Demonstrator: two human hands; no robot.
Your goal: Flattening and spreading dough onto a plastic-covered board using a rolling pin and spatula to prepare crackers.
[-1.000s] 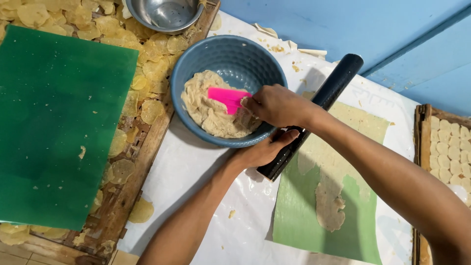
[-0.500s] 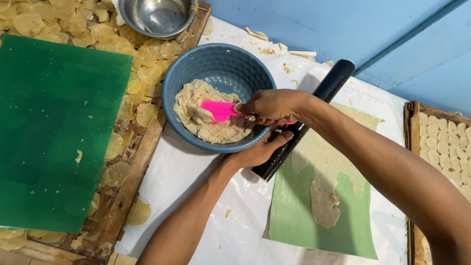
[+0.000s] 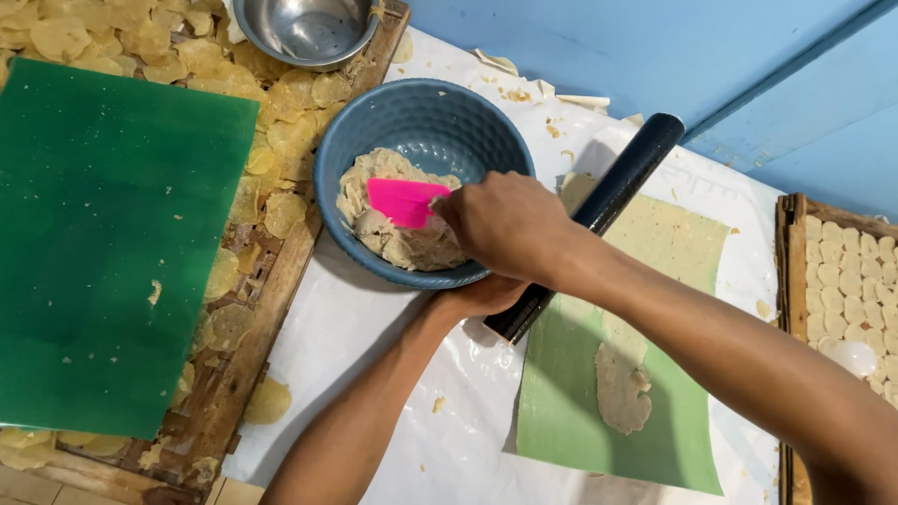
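Blue painted boards form the background at the top and right; below them a counter [image 3: 412, 440] is covered with white plastic sheet, smeared and crumbed.

Largest item: a dark green sheet [image 3: 103, 243] lying flat at the left over a wooden tray [image 3: 271, 309], with thin pale yellow discs [image 3: 281, 103] spread beneath and beside it.

Light green sheet [image 3: 655, 374] lies at centre right on the counter, carrying a flattened patch of beige dough [image 3: 622, 388].

Right arm enters from the lower right and crosses above the light green sheet. Right hand [image 3: 505, 224] is over the bowl's near rim, fingers closed on the handle end of a pink scraper [image 3: 402, 201], whose blade is set into the dough mass [image 3: 402, 234].

Left arm enters from the bottom centre. Left hand [image 3: 482, 295] is mostly hidden under the right wrist, pressed against the bowl's near outer wall; the spread of its fingers cannot be told.

Blue bowl [image 3: 421, 122], round with dimpled inner wall, stands on the counter at upper centre, just beside the wooden tray.

Black rolling pin [image 3: 617, 187] lies diagonally beside the bowl, its lower end near the left hand.

Steel bowl [image 3: 304, 33] sits at the top edge on the discs.

Second wooden tray [image 3: 790, 271] at the right edge holds rows of small pale rounds [image 3: 851, 281]
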